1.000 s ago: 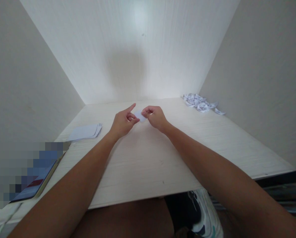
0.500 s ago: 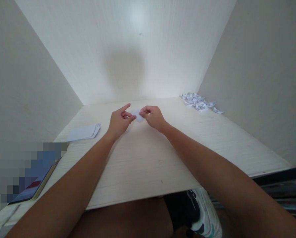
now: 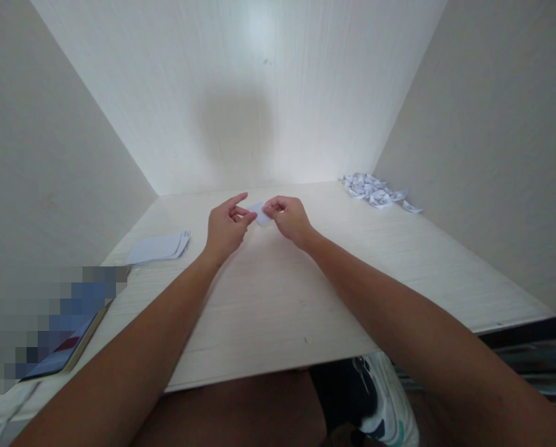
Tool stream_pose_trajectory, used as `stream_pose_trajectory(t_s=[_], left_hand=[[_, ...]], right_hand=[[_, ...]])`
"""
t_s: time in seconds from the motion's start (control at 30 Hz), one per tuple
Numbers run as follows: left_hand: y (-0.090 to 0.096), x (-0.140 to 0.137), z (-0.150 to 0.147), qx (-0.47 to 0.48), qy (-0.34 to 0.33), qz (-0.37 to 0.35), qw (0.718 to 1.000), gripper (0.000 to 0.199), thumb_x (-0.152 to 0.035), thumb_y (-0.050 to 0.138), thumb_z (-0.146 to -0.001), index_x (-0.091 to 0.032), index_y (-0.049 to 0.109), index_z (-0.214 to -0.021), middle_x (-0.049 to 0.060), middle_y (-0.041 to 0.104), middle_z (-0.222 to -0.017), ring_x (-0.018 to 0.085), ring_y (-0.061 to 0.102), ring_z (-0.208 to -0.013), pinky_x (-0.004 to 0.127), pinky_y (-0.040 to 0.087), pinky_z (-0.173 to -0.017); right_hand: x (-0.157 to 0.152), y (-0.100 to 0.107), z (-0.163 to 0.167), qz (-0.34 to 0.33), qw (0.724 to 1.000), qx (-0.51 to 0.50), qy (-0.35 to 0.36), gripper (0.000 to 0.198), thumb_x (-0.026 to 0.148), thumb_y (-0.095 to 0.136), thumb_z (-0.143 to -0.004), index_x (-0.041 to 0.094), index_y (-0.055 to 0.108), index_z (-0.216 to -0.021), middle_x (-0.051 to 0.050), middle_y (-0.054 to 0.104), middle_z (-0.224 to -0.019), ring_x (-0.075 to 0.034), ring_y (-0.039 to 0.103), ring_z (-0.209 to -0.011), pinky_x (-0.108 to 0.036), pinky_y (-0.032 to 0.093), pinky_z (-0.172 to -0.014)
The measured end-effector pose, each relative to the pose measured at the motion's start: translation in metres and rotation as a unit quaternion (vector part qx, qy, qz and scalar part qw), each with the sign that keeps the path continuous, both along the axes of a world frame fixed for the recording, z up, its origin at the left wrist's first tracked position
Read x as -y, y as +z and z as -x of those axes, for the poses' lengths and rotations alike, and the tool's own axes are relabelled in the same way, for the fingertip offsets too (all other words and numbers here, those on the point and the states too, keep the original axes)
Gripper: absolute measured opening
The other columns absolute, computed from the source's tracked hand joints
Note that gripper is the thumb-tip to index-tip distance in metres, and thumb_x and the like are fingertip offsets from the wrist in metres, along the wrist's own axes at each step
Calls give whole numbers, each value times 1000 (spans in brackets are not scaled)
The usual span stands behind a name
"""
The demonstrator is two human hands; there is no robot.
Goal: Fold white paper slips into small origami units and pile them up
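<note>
Above the middle of the white table, a small piece of white paper (image 3: pixel 261 214) is held between my two hands. My left hand (image 3: pixel 228 225) pinches its left side between thumb and fingers, with the index finger stretched out above. On the other side my right hand (image 3: pixel 287 217) is closed on the paper's right edge, fingers curled in. Whether the paper is folded is too small to tell. To the left lies a stack of flat white paper sheets (image 3: pixel 156 248). A pile of folded white paper pieces (image 3: pixel 373 189) rests at the back right.
A tablet (image 3: pixel 68 347), partly blurred out, leans at the left edge, with a white cable (image 3: pixel 14 413) near it. Panels enclose the table (image 3: pixel 259 310) at the back and both sides. My legs are below its front edge.
Almost nothing differs. Both hands keep hold of the small paper in nearly the same place; the whole view has shifted very slightly.
</note>
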State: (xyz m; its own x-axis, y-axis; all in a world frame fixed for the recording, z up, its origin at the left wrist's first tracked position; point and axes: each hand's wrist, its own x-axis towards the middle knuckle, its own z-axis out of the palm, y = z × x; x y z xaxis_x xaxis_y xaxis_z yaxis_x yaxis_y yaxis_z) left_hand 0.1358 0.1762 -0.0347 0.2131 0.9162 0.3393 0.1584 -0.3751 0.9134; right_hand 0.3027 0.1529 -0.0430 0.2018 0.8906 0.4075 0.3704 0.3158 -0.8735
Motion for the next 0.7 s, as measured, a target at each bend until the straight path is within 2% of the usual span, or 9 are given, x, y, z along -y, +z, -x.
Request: stream_pose_trajectory(t_s=[0.13,0.3,0.43,0.6,0.7], left_hand=[[-3,5,-3,17,-17,29,999,76,-31,79,-71,-10,60,-141,5,71,-86,9,58,-51,18,37,-37],[-2,6,-3,51,-30,51,997,81,-30,82,-67,-9,59,-142,-2,65,-76,4,46,-42,20,35,-39],[0,10,-3,89,-46,97,990,88,-27,83,-65,-7,55,-146,0,68,-80,6,52,-44,20,36,-37],[-1,9,-5,90,-24,98,991,75,-23,82,-66,-8,61,-137,-1,68,-75,3,43,-40,18,31,-36],[-2,8,-5,89,-20,87,992,64,-24,82,-67,-11,66,-128,0,69,-78,5,49,-42,19,34,-36]], right_hand=[[-1,-1,0,-4,1000,-18,-12,10,23,66,-81,18,68,-73,-1,68,-71,-14,59,-67,-28,45,-67],[-1,-2,1,-7,999,-36,-6,9,24,67,-80,18,68,-74,0,67,-71,-14,59,-67,-28,45,-68],[-3,-4,0,-5,999,-54,-3,11,26,67,-80,18,68,-73,0,67,-70,-13,58,-66,-27,44,-66],[-2,-5,3,2,997,-72,4,10,26,68,-78,18,68,-72,0,67,-70,-14,58,-66,-28,45,-66],[-1,-4,4,2,997,-81,4,12,29,68,-79,18,68,-73,0,67,-71,-14,59,-67,-28,46,-68]])
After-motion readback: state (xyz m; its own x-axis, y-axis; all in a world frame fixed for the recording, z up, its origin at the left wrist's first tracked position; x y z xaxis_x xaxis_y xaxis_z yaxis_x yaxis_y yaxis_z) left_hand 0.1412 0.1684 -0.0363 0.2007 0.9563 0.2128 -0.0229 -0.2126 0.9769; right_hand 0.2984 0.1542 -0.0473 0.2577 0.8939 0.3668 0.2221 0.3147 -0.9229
